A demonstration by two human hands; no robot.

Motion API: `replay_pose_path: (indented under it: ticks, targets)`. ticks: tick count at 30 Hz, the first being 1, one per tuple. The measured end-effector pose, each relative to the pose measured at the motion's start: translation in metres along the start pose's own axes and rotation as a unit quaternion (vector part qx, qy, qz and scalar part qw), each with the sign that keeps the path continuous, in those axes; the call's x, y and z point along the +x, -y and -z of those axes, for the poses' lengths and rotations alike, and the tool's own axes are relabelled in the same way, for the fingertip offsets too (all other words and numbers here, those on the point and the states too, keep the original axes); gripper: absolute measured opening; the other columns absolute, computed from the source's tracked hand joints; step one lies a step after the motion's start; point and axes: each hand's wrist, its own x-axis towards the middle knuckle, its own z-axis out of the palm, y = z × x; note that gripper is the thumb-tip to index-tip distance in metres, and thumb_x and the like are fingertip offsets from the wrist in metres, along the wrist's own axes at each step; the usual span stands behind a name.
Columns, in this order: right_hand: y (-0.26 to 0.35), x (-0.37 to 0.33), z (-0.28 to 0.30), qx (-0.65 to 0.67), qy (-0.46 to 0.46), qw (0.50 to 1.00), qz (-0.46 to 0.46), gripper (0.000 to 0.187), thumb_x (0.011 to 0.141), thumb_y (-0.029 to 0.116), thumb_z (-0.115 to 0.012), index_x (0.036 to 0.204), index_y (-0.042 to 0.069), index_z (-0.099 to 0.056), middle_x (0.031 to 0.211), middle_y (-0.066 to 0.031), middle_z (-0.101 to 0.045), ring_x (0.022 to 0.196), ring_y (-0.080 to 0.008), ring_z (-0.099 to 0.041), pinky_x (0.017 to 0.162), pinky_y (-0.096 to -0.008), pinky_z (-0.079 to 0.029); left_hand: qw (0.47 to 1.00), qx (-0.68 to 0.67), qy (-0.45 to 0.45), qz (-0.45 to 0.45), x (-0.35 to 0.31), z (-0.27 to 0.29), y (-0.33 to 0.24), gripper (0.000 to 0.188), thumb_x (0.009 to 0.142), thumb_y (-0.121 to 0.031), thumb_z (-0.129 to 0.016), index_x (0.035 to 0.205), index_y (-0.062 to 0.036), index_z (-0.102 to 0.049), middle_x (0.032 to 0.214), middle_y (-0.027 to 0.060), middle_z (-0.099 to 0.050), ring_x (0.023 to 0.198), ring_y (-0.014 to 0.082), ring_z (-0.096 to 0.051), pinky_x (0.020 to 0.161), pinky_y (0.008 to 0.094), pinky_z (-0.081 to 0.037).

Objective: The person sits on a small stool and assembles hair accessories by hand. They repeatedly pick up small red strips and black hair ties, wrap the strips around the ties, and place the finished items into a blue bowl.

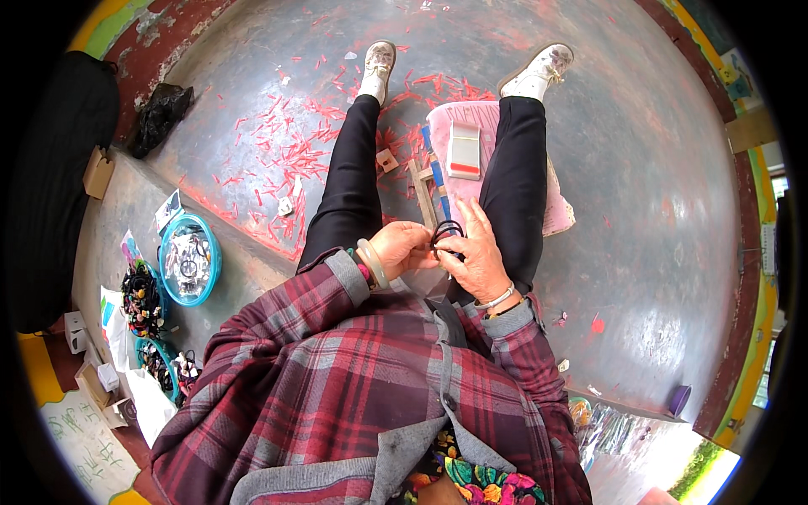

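Observation:
Above my lap, both hands meet at a small black hair tie [448,228] bent into a loop. My left hand [402,250] is closed, its fingertips pinching the left side of the loop. My right hand [478,259] pinches the other side with thumb and forefinger, while its other fingers stretch out. Something clear, like a thin plastic bag [418,284], shows under my left hand. Just beyond the hands lies a pink foam-like board [557,212], bearing a white box of cards or slips with a red band [464,151].
A wooden frame piece [423,194] and a blue strip stand beside the board. Red scraps [295,151] litter the floor between and left of my legs. At left are a blue basin [217,261] of small packets and baskets of hair ties [143,299]. A black bag [160,114] lies farther off.

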Motion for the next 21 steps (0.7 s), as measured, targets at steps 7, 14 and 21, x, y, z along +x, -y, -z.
replay_pose_path:
  ticks: [7, 14, 21]
  targets:
    - [-0.002, -0.002, 0.000, 0.008, 0.002, 1.000, -0.012, 0.020, 0.067, 0.012, -0.067, 0.086, 0.011, -0.066, 0.130, -0.0238, -0.041, 0.123, -0.0401, -0.035, 0.101, -0.0423, -0.031, 0.999, 0.044, -0.019, -0.026, -0.003, -0.005, -0.004, 0.011, 0.089, -0.011, -0.051, 0.093, -0.0017, -0.055, 0.078, 0.0074, -0.059, 0.066, 0.0160, -0.062, 0.060, 0.0274, -0.055]
    - [0.025, 0.005, 0.029, -0.011, 0.021, 0.992, -0.125, 0.036, 0.069, 0.013, -0.066, 0.105, 0.013, -0.061, 0.082, -0.0086, -0.057, 0.076, -0.0244, -0.056, 0.067, -0.0338, -0.045, 0.975, 0.175, -0.017, -0.138, 0.000, -0.005, -0.008, 0.017, 0.093, -0.015, -0.048, 0.098, -0.0017, -0.057, 0.080, 0.0047, -0.061, 0.066, 0.0108, -0.058, 0.053, 0.0241, -0.053]
    - [0.014, -0.003, 0.018, 0.098, 0.100, 0.971, -0.196, 0.028, 0.073, 0.016, -0.061, 0.101, 0.010, -0.064, 0.054, -0.0083, -0.053, 0.050, -0.0214, -0.055, 0.050, -0.0308, -0.043, 0.971, 0.192, 0.000, -0.145, 0.000, -0.007, -0.005, 0.019, 0.094, -0.016, -0.047, 0.101, -0.0016, -0.057, 0.081, 0.0037, -0.060, 0.067, 0.0101, -0.058, 0.053, 0.0236, -0.053]
